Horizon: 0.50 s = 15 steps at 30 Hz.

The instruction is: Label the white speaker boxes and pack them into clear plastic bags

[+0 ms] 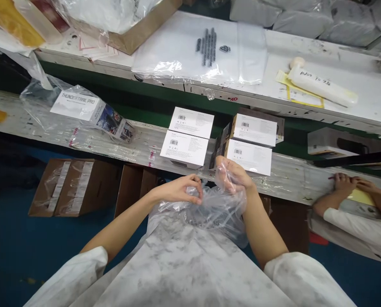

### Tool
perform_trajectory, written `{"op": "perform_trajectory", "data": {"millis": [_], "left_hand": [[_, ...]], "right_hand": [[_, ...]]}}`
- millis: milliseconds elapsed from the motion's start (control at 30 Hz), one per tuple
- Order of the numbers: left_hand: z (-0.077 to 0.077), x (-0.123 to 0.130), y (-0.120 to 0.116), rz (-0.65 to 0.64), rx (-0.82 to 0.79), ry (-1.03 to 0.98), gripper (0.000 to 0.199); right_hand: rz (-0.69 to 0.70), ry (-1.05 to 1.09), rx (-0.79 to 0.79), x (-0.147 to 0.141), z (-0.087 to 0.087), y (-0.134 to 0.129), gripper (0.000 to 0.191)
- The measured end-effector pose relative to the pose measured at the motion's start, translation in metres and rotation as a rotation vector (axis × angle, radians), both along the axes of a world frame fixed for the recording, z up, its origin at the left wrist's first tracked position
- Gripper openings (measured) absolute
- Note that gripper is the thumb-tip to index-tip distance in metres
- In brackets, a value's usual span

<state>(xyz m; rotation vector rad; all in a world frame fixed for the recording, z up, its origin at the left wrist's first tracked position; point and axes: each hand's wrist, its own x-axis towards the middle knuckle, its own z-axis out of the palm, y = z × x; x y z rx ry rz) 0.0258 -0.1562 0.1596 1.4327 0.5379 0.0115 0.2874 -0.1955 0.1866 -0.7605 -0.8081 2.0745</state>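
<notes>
A clear plastic bag [209, 211] is bunched in front of my chest. My left hand [180, 191] pinches its edge with closed fingers. My right hand [233, 175] is pushed inside the bag's mouth, its fingers wrapped in the film. Just beyond my hands, on the long bench [33, 123], lie two white boxes [187, 136] side by side with barcode labels up. Two more white-topped boxes [252, 143] with dark sides sit to their right, close to my right hand.
A bagged box printed "Thundertrail Pro" [91, 113] lies at the left of the bench. A flat stack of clear bags [203, 49] and a white tube [321, 85] rest on the far table. Another person's hands [350, 184] work at the right. Cardboard cartons [68, 185] stand below.
</notes>
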Motion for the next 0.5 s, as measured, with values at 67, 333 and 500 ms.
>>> {"op": "perform_trajectory", "data": {"millis": [67, 333, 500], "left_hand": [[0.012, -0.009, 0.006, 0.023, -0.001, 0.014, 0.036], [0.019, 0.014, 0.013, 0.001, 0.002, -0.093, 0.064], [-0.001, -0.027, 0.017, -0.052, 0.151, 0.162, 0.04]], "right_hand": [[-0.092, 0.008, 0.009, -0.001, -0.003, -0.003, 0.048], [0.105, -0.096, 0.134, -0.031, 0.017, 0.014, 0.046], [-0.03, -0.702, 0.133, 0.012, 0.025, 0.005, 0.052]]}}
